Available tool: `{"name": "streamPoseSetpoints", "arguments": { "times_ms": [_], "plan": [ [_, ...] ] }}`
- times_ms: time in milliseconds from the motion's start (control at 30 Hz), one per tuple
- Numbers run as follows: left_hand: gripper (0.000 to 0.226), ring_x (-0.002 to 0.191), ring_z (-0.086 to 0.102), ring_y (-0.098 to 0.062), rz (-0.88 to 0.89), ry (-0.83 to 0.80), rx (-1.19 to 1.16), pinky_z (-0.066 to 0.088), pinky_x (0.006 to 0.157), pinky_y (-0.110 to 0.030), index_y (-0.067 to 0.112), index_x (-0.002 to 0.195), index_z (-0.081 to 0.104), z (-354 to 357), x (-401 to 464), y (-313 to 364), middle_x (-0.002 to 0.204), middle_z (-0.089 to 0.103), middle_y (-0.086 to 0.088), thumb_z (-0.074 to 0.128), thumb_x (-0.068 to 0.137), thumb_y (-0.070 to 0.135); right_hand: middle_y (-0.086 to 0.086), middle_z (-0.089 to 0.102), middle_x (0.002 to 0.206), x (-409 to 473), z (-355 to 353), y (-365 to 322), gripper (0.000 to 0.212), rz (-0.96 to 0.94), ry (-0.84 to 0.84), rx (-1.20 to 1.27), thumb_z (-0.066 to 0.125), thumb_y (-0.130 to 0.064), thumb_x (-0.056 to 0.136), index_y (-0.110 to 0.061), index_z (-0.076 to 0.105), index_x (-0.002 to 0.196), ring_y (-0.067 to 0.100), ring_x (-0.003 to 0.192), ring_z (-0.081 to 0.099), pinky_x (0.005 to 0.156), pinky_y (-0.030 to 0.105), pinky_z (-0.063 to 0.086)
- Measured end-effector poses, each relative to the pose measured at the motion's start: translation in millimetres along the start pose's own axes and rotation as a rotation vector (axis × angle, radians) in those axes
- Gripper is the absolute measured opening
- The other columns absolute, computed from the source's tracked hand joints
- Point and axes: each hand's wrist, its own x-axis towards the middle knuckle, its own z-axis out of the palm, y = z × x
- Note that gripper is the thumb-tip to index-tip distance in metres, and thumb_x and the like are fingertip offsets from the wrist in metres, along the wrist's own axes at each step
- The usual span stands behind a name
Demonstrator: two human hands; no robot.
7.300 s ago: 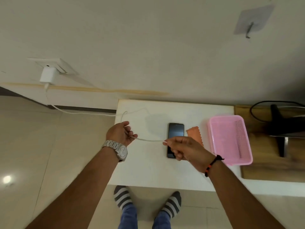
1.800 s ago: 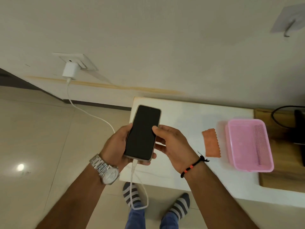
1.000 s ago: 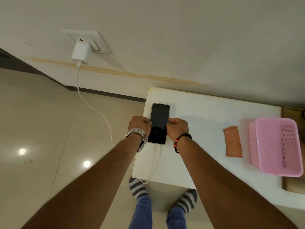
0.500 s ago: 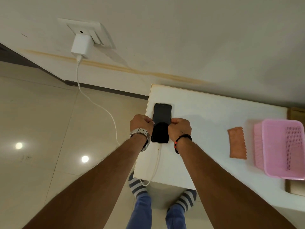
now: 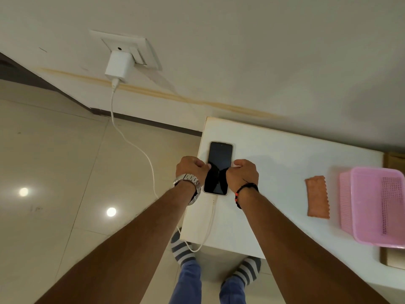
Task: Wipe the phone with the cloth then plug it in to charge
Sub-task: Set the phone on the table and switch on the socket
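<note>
A black-screened phone [image 5: 219,161] lies face up on the white table [image 5: 274,163], close to its left edge. My left hand [image 5: 191,167] grips the phone's left side and my right hand [image 5: 243,172] grips its right side. A white cable [image 5: 131,143] runs from the phone's near end, loops over the table's front edge and rises to a white charger [image 5: 118,67] seated in the wall socket [image 5: 131,49]. The orange cloth [image 5: 317,199] lies flat on the table to the right, apart from both hands.
A pink plastic basket [image 5: 377,207] stands right of the cloth at the table's right end. Beyond it is a wooden surface [image 5: 394,260]. The tiled floor [image 5: 54,172] stretches to the left. My striped socks [image 5: 182,249] show below the table's front edge.
The phone went from lifted in my hands to lying flat on the table near its left edge. Since half a second ago both hands still hold its sides, barely moving.
</note>
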Motion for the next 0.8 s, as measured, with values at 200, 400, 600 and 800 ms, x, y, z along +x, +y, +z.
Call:
{"name": "streamPoseSetpoints", "arguments": {
  "times_ms": [200, 400, 600, 800],
  "plan": [
    [0.030, 0.065, 0.074, -0.026, 0.093, 0.073, -0.202, 0.064, 0.065, -0.046, 0.017, 0.067, 0.073, -62, -25, 16, 0.064, 0.074, -0.002, 0.073, 0.086, 0.039, -0.001, 0.074, 0.115, -23, 6, -35, 0.025, -0.119, -0.031, 0.198, 0.065, -0.018, 0.094, -0.019, 0.074, 0.117, 0.015, 0.101, 0.067, 0.091, 0.025, 0.053],
    [0.026, 0.059, 0.070, -0.028, 0.199, 0.293, -0.520, 0.062, 0.063, -0.043, 0.004, 0.082, 0.075, -179, -35, 50, 0.069, 0.073, -0.009, 0.070, 0.094, 0.027, -0.004, 0.077, 0.098, -63, 40, -107, 0.015, -0.210, -0.251, 0.397, 0.070, -0.024, 0.089, -0.024, 0.077, 0.102, 0.018, 0.095, 0.074, 0.090, 0.040, 0.062],
    [0.025, 0.066, 0.071, -0.025, 0.214, 0.405, -0.625, 0.063, 0.064, -0.037, 0.006, 0.084, 0.074, -274, 2, 72, 0.074, 0.072, -0.010, 0.069, 0.093, 0.029, 0.003, 0.076, 0.095, -100, 66, -194, 0.007, -0.228, -0.433, 0.507, 0.070, -0.017, 0.093, -0.017, 0.076, 0.096, 0.015, 0.083, 0.071, 0.084, 0.036, 0.064],
    [0.031, 0.083, 0.076, -0.025, 0.050, 0.153, -0.608, 0.062, 0.071, -0.037, 0.011, 0.086, 0.072, -293, 66, 91, 0.084, 0.077, -0.006, 0.075, 0.083, 0.042, 0.011, 0.076, 0.100, -106, 95, -246, 0.011, -0.160, -0.465, 0.525, 0.072, -0.022, 0.092, -0.012, 0.074, 0.096, 0.019, 0.081, 0.068, 0.088, 0.041, 0.063]
  ]
}}
